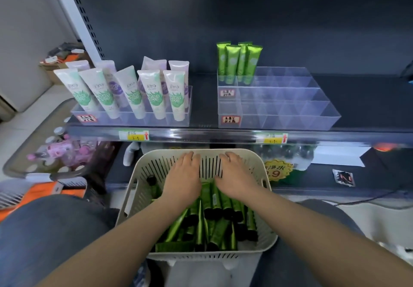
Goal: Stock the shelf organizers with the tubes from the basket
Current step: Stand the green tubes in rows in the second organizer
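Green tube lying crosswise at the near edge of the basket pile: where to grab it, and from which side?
Pinch the crosswise green tube at mid-body, from straight above. It seems to lie flat on the other tubes with its long sides exposed, and the basket near wall would block a low approach. Put thumb and fingers across its narrow width. I cannot tell which end is the cap.

green tubes (214,224), cream slotted basket (266,239)

Head camera, looking down-forward, close over basket (134,195), shelf (362,99) ahead.
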